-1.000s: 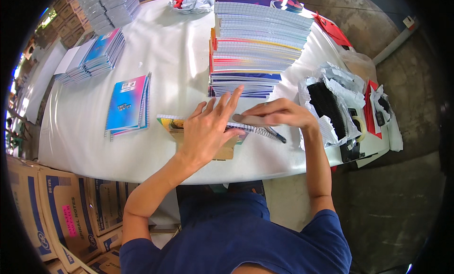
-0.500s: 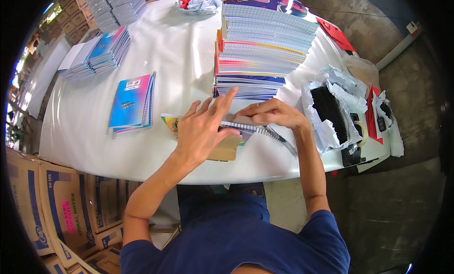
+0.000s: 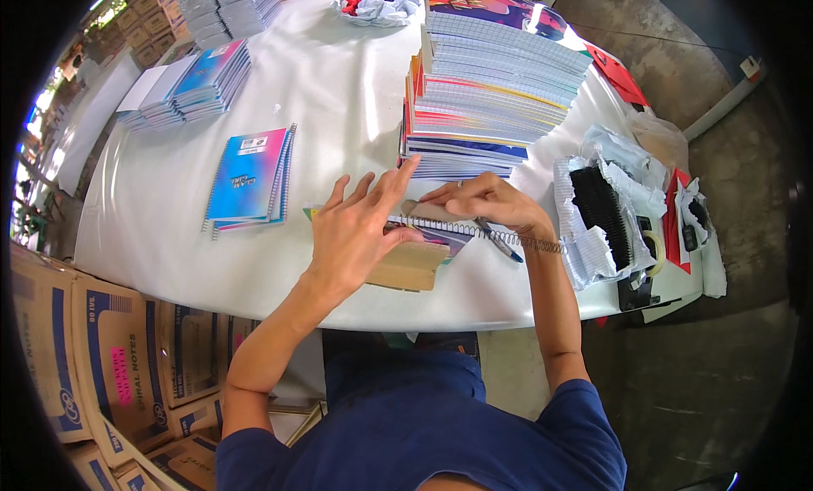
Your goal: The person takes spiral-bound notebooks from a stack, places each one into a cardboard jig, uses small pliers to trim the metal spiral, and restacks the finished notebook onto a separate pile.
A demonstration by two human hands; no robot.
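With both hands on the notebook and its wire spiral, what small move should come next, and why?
Probably the right hand should keep feeding the wire spiral along the notebook edge. The spiral's end sticks out loose to the right, past the notebook, while the left hand lies flat on the brown cover, pinning it to the white table.

My brown cardboard-backed notebook (image 3: 412,262) has a silver spiral; a blue-and-pink notebook (image 3: 248,174) lies on the white counter (image 3: 339,76); my shirt (image 3: 423,432) is dark blue
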